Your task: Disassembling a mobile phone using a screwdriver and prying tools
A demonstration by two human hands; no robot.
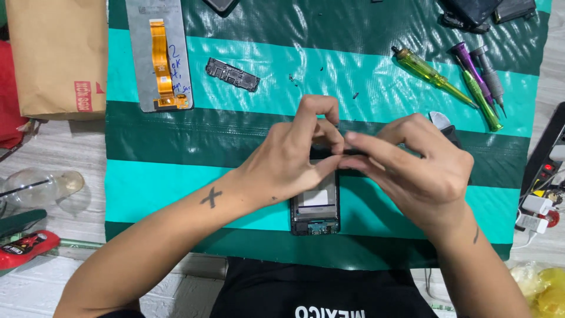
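An opened black phone with its back off lies on the green striped mat in front of me, its lower end with small parts showing. My left hand grips the phone's upper part, thumb and bent fingers pinching its top edge. My right hand holds the same top edge from the right, fingertips meeting those of the left hand. Both hands hide the phone's upper half. A small pale pick peeks out behind my right hand.
A phone display panel with an orange flex cable and a small black phone part lie at the mat's far left. Several screwdrivers lie at the far right. A brown bag stands left; a power strip sits at the right edge.
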